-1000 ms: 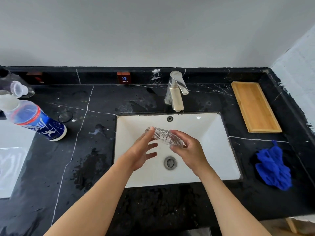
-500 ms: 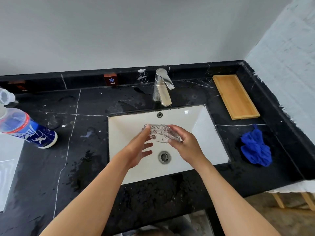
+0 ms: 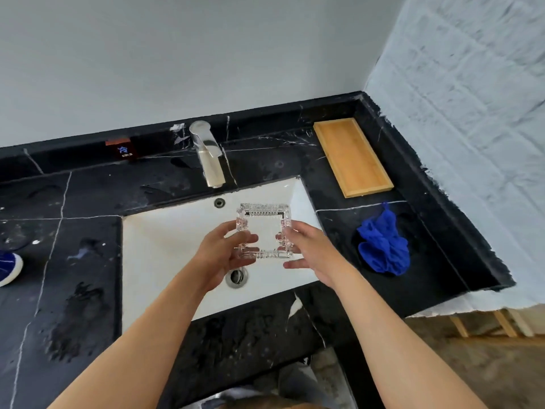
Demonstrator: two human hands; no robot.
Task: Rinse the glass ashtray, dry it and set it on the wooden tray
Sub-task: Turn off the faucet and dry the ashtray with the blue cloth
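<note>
The square clear glass ashtray [image 3: 264,214] hangs above the white sink basin [image 3: 165,243], its open face turned toward me. My left hand [image 3: 224,255] grips its left side and my right hand [image 3: 309,252] grips its right side. No water runs from the silver faucet [image 3: 208,154] behind it. The wooden tray [image 3: 352,156] lies with nothing on it at the back right of the black counter. A crumpled blue cloth [image 3: 383,243] sits on the counter just right of the basin.
The drain [image 3: 236,276] lies below my hands. Part of a blue-labelled bottle [image 3: 8,267] shows at the left edge. A white wall [image 3: 472,128] closes off the counter on the right. Wet patches mark the black counter [image 3: 73,305].
The ashtray has tipped from lying edge-on to facing me. My hands now hold it by both sides. The view has swung to the right, pushing the bottle almost out of frame.
</note>
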